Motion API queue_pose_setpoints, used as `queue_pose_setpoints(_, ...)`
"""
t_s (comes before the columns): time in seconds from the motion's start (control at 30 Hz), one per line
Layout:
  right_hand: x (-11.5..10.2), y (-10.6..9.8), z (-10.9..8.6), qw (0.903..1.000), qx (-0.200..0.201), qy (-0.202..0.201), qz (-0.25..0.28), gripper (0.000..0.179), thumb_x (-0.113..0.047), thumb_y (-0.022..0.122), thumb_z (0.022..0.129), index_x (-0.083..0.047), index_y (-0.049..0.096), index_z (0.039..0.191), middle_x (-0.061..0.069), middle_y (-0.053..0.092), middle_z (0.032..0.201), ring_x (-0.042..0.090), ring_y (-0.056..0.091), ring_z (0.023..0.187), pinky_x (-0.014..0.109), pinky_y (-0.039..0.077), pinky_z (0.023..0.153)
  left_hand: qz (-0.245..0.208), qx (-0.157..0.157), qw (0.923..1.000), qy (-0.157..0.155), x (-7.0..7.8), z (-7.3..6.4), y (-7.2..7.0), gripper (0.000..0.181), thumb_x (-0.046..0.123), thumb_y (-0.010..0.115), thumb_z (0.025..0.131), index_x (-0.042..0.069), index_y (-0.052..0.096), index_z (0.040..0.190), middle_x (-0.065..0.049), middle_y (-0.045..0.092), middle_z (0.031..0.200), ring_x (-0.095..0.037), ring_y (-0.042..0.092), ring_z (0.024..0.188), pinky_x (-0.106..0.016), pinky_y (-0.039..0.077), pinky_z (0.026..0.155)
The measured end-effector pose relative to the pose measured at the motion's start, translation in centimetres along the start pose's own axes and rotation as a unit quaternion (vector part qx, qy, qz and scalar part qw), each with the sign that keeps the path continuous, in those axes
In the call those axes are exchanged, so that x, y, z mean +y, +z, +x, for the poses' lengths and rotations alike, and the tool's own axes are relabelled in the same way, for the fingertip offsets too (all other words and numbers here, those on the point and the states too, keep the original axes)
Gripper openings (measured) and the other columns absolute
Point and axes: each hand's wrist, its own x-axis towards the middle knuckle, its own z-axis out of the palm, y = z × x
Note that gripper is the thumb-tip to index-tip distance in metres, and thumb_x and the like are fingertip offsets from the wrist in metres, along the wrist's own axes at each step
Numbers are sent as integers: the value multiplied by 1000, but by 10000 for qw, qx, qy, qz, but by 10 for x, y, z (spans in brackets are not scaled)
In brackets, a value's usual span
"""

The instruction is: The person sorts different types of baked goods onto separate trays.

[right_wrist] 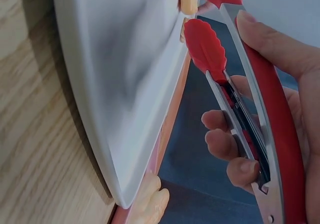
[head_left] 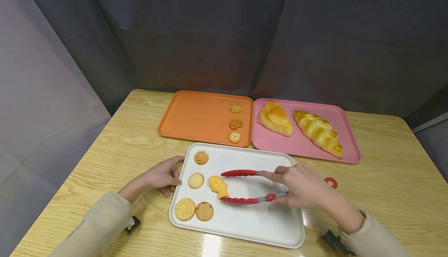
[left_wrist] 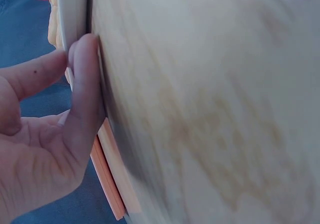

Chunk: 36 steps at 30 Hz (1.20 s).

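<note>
My left hand [head_left: 164,177] grips the left rim of a white tray [head_left: 259,226]; the left wrist view has its thumb and fingers [left_wrist: 85,84] at that rim. My right hand [head_left: 299,185] holds red-tipped metal tongs [right_wrist: 275,124], fingers curled round both arms. The tongs' tips are spread over the tray. Between their ends lies a fish-shaped cookie [head_left: 218,186], the nearer tip at its tail. Also on the tray are a swirl cookie [head_left: 201,158], a smooth round cookie [head_left: 196,180], a dotted round cookie [head_left: 185,209] and a chip cookie [head_left: 204,211].
Behind the white tray, an orange tray [head_left: 196,117] bears a round cookie [head_left: 235,109], a pretzel-shaped cookie [head_left: 236,124] and a scalloped cookie [head_left: 234,137]. Beside it, a pink tray [head_left: 315,107] holds a bread wedge [head_left: 275,119] and a braided loaf [head_left: 318,132]. Dark curtain stands behind the table.
</note>
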Motion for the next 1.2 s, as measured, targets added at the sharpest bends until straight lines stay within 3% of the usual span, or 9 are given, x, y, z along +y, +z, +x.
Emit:
queue_pose_setpoints(0.7, -2, 11, 12, 9999, 27, -108, 33, 61, -44, 76, 67, -16, 61, 120, -5, 57, 75, 4, 34, 50, 17, 30, 45, -46, 8, 10000, 31, -1, 1, 0, 70, -7, 56, 81, 0, 21, 141, -10, 50, 69, -17, 53, 53, -32, 49, 41)
queue_pose_setpoints(0.87, 0, 12, 10, 9999, 70, -62, 76, 62, -44, 76, 67, -16, 61, 121, -3, 61, 80, 3, 37, 52, 18, 33, 47, -25, 2, 10000, 39, -1, 0, 0, 69, -8, 56, 81, 0, 21, 141, -10, 50, 69, -17, 53, 53, -32, 50, 41)
queue_pose_setpoints(1.2, 9, 4, 15, 9989, 432, -175, -53, 64, -44, 76, 66, -14, 61, 121, -7, 53, 69, 3, 30, 46, 17, 30, 45, -40, 46, 10000, -29, -1, 0, 0, 71, -7, 56, 81, 0, 20, 141, -11, 50, 70, -17, 53, 53, -32, 50, 41)
